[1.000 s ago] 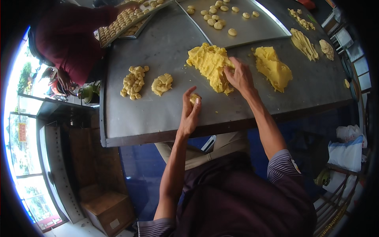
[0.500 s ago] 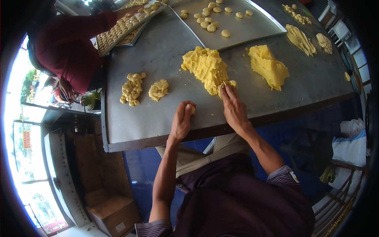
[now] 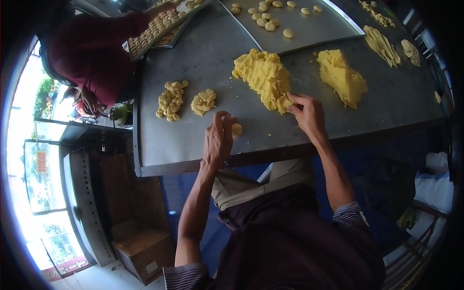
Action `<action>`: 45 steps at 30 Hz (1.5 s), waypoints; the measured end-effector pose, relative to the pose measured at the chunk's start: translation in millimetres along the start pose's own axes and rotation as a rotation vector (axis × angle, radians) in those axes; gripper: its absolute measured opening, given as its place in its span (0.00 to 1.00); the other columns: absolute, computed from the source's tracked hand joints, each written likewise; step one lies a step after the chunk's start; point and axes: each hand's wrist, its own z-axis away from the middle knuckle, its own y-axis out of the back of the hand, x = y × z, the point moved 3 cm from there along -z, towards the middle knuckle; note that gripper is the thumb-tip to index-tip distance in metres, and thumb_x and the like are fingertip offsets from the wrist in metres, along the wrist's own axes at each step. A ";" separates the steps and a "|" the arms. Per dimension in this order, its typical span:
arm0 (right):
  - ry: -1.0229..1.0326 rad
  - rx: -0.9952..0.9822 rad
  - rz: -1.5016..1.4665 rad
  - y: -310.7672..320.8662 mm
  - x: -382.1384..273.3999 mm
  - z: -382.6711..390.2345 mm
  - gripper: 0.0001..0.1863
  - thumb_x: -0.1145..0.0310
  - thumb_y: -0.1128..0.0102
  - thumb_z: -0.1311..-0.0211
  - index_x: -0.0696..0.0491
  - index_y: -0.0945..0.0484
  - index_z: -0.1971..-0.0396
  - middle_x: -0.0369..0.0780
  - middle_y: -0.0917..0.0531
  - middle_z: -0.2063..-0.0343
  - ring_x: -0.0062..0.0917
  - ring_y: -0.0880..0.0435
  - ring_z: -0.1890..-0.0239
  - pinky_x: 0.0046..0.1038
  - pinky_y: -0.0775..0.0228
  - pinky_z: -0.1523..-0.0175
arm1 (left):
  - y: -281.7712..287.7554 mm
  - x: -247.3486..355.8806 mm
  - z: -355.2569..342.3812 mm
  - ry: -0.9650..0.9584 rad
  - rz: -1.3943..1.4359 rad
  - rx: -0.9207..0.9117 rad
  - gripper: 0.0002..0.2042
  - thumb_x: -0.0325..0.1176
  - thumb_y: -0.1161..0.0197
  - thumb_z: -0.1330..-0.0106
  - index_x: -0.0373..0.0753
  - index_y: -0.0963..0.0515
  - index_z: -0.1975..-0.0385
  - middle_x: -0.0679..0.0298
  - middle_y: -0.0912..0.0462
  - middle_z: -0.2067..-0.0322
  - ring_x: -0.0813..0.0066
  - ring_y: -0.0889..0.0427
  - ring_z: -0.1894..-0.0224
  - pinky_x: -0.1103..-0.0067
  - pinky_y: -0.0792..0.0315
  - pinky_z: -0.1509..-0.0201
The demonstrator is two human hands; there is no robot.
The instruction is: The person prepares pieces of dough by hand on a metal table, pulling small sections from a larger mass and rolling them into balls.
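A large crumbly lump of yellow paste [image 3: 266,77] lies on the metal table in front of me. My right hand [image 3: 309,116] pinches at the near right end of this lump, thumb and fingers closed on some of it. To the left, my left hand [image 3: 219,137] is held low over the table with fingers bent. A small flat round of pale dough [image 3: 237,129] shows at its fingertips, apparently gripped, though the thumb is mostly hidden. Beyond that hand lie a torn lump of pale dough [image 3: 203,102] and a heap of small dough pieces [image 3: 171,100].
A smoother yellow block [image 3: 343,79] sits to the right, with strips of dough [image 3: 382,46] farther off. At the back, a metal tray [image 3: 304,36] holds several round dough balls. A co-worker in a dark red top [image 3: 92,53] reaches over a filled tray [image 3: 157,31] at the left.
My right hand has gone from lying stretched on the paste's near end to pinching it from the right. The left hand's fingers have loosened, baring more of the dough round. The view has shifted slightly.
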 end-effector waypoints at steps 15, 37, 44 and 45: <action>0.294 0.048 0.211 -11.2 -0.1 23.2 0.28 0.79 0.38 0.43 0.65 0.32 0.41 0.51 0.24 0.49 0.47 0.27 0.46 0.42 0.34 0.40 | 3.6 6.1 3.9 -0.128 -0.296 -0.413 0.21 0.32 0.39 0.34 0.39 0.27 0.41 0.54 0.21 0.53 0.52 0.26 0.47 0.60 0.31 0.41; 0.316 0.149 0.679 -11.8 2.9 47.5 0.28 0.85 0.44 0.43 0.65 0.32 0.39 0.55 0.32 0.41 0.48 0.31 0.43 0.44 0.36 0.39 | 60.3 -96.0 -22.9 0.048 -0.117 0.412 0.13 0.32 0.41 0.33 0.37 0.20 0.52 0.50 0.16 0.62 0.56 0.16 0.58 0.67 0.24 0.52; 0.176 0.127 0.140 -5.7 11.8 13.6 0.21 0.85 0.40 0.46 0.62 0.22 0.49 0.49 0.19 0.54 0.44 0.20 0.52 0.39 0.28 0.47 | 63.6 -89.4 -44.0 0.233 -0.063 0.412 0.15 0.40 0.38 0.33 0.36 0.18 0.55 0.53 0.15 0.68 0.59 0.16 0.62 0.68 0.25 0.55; 0.224 0.159 0.122 -4.3 10.2 11.8 0.17 0.83 0.39 0.46 0.60 0.18 0.54 0.49 0.17 0.58 0.45 0.19 0.56 0.38 0.26 0.51 | 61.7 -82.5 -50.1 0.293 0.011 0.428 0.15 0.41 0.38 0.32 0.35 0.18 0.56 0.54 0.15 0.69 0.60 0.16 0.62 0.69 0.25 0.55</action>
